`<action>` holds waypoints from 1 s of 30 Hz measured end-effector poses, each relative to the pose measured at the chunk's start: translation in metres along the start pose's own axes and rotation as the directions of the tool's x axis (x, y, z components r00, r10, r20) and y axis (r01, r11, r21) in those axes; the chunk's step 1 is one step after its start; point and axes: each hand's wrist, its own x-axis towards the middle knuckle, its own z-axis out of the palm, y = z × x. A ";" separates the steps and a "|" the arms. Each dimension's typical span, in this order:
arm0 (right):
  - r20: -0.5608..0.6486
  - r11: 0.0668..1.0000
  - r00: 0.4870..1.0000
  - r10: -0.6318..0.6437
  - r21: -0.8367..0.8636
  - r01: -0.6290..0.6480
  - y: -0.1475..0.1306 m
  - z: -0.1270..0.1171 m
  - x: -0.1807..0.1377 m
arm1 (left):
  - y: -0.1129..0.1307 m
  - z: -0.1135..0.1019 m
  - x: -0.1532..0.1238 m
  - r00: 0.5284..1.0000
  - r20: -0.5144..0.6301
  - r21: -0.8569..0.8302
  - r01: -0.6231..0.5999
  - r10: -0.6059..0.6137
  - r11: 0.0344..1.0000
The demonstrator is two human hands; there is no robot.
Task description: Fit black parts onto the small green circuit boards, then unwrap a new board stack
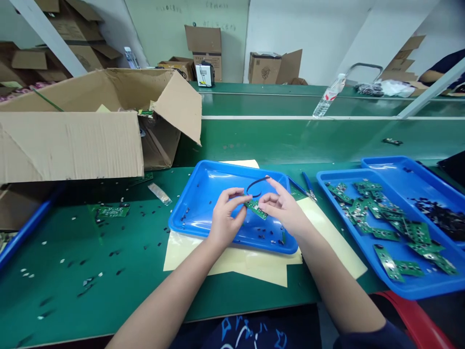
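A small green circuit board (256, 209) is held above a blue tray (203, 169). My left hand (228, 216) pinches its left end between thumb and fingers. At its right end, my right hand (279, 204) has thumb and curled fingers closed on the board, with the index finger stretched upward. A thin black curved strip (255, 182) loops above the board, its upper end at that index fingertip. Whether the strip is joined to the board, I cannot tell. Tiny dark bits (267, 236) lie scattered in the tray.
Blue-handled pliers (308, 186) lie right of the tray, on yellow paper (327, 228). Another blue tray (399, 286) carries several circuit boards (387, 211); a further one holds black pieces (441, 218). A large cardboard box (72, 145) stands left. A water bottle (330, 96) stands behind.
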 end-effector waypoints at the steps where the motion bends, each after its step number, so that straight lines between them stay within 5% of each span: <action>1: -0.024 1.000 1.000 -0.010 0.021 0.011 0.003 0.000 0.000 | 0.000 0.002 0.000 0.995 -0.022 -0.129 0.091 -0.094 0.987; 3: -0.065 0.998 0.997 -0.039 0.044 0.041 0.009 0.003 0.000 | 0.001 0.006 0.000 0.944 -0.047 -0.402 0.280 -0.325 0.872; 5: -0.082 0.997 0.995 -0.064 0.044 0.068 0.013 0.006 -0.001 | 0.003 0.012 -0.002 0.841 0.018 -0.594 0.443 -0.540 0.671; 7: -0.066 0.995 0.994 -0.091 0.025 0.093 0.017 0.011 -0.003 | 0.005 0.018 -0.003 0.758 0.159 -0.662 0.557 -0.632 0.501; 9: -0.044 0.992 0.991 -0.130 -0.004 0.129 0.019 0.013 -0.005 | 0.005 0.021 -0.004 0.747 0.251 -0.662 0.596 -0.615 0.455; 13: -0.089 0.973 0.972 -0.218 -0.100 0.209 0.018 0.010 -0.007 | 0.000 0.012 0.004 0.778 0.074 -0.678 0.498 -0.624 0.541; 17: -0.077 0.946 0.963 -0.257 -0.224 0.234 0.009 0.006 -0.011 | 0.000 -0.006 0.014 0.816 -0.153 -0.525 0.412 -0.558 0.745; 20: 0.020 0.930 0.971 -0.237 -0.284 0.233 0.006 0.008 -0.016 | 0.009 -0.010 0.014 0.895 -0.023 -0.276 0.422 -0.445 0.863; 23: 0.081 0.914 0.969 -0.231 -0.324 0.245 0.006 0.009 -0.018 | 0.018 -0.006 0.011 0.920 0.075 -0.149 0.391 -0.384 0.908; 26: 0.071 0.872 0.957 -0.282 -0.398 0.286 0.007 0.007 -0.017 | 0.023 -0.005 0.011 0.907 0.154 -0.129 0.412 -0.392 0.902; 30: 0.086 0.705 0.894 -0.441 -0.583 0.404 0.006 0.003 -0.015 | 0.025 -0.008 0.013 0.852 0.320 -0.189 0.486 -0.414 0.853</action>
